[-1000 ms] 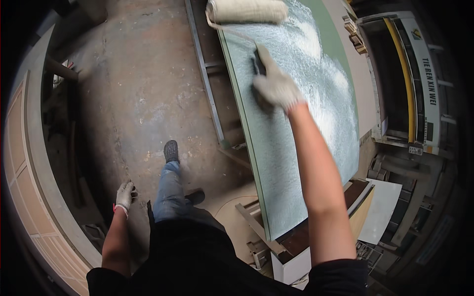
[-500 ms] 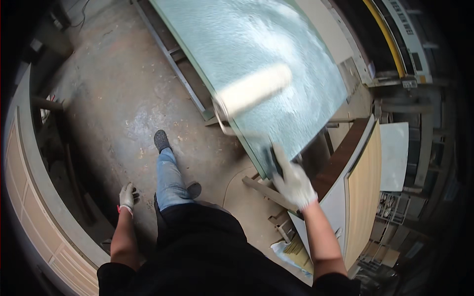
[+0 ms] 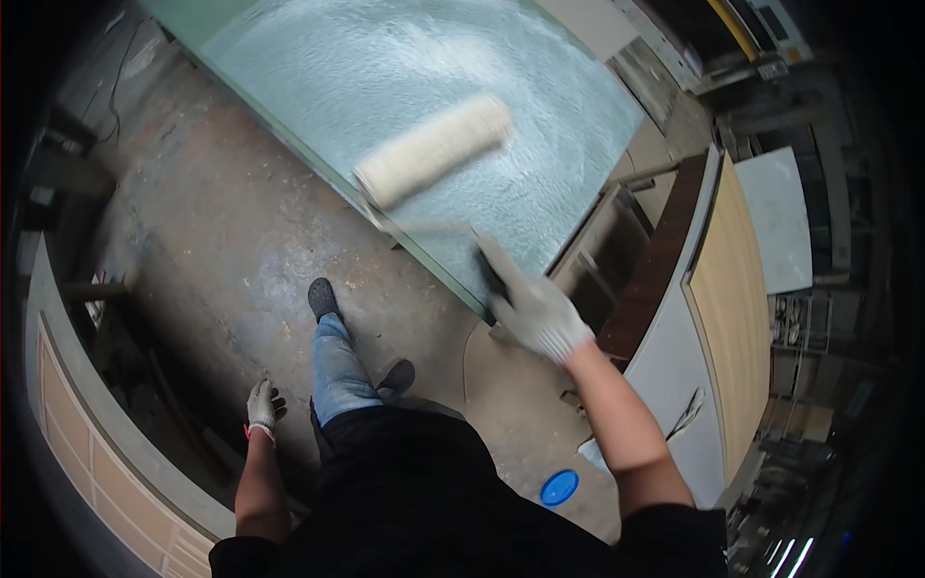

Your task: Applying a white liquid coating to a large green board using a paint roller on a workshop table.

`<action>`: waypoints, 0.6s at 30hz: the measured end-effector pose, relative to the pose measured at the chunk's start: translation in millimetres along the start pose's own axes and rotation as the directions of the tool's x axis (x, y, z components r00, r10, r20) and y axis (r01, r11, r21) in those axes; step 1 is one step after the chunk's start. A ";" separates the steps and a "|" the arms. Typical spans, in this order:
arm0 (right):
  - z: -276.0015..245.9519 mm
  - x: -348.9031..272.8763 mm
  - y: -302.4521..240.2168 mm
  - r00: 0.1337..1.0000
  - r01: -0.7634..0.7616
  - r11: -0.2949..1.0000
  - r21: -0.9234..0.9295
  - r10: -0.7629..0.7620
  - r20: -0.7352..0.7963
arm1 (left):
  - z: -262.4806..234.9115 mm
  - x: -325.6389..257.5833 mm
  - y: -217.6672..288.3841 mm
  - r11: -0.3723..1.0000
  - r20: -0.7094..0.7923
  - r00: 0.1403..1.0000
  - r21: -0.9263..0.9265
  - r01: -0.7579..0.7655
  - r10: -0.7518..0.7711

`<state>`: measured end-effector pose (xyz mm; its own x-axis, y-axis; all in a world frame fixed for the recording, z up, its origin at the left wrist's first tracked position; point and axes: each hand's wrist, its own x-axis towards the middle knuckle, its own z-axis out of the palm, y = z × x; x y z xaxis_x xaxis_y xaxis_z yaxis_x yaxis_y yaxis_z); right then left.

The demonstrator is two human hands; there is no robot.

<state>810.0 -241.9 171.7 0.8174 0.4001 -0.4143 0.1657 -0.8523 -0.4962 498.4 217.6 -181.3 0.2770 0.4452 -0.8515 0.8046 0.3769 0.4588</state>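
Gloved right hand (image 3: 535, 310), arm stretched forward, grip closed around the handle of a paint roller (image 3: 434, 149) lying on a wet pale-green panel (image 3: 540, 183); gloved left hand (image 3: 261, 405) hangs low, fingers loosely curled, holding nothing; round blue lid (image 3: 559, 487) on the floor

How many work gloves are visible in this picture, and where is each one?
2. One glove is on the right hand, gripping the paint roller over the green panel. The other is on the left hand, hanging free above the floor.
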 end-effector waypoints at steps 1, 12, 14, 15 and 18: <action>3.0 29.3 -1.2 0.998 0.039 0.999 -0.005 -0.039 -0.050 | 0.5 4.7 13.3 1.000 0.012 1.000 0.024 -0.010 0.010; -1.2 -128.4 7.2 0.962 -0.264 0.958 -0.111 0.254 -0.097 | 42.1 76.5 236.2 0.946 0.280 0.948 0.235 -0.221 0.152; 13.6 -167.4 -22.0 0.896 -0.445 0.891 -0.089 0.442 -0.045 | 33.5 114.0 288.9 0.997 0.299 0.953 0.041 -0.064 0.048; 35.7 -186.5 -41.1 0.861 -0.509 0.858 -0.073 0.506 -0.056 | 67.6 97.1 327.6 0.994 0.356 0.929 -0.039 -0.098 0.106; 86.7 -185.2 -92.3 0.799 -0.552 0.805 0.217 0.585 -0.140 | 63.5 127.6 454.7 0.946 0.369 0.871 -0.135 -0.294 0.324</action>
<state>595.5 -208.1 228.0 0.8272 -0.2262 -0.5143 -0.4372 -0.8341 -0.3363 932.9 394.3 -97.5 0.6956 0.2101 -0.6870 0.6087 0.3356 0.7189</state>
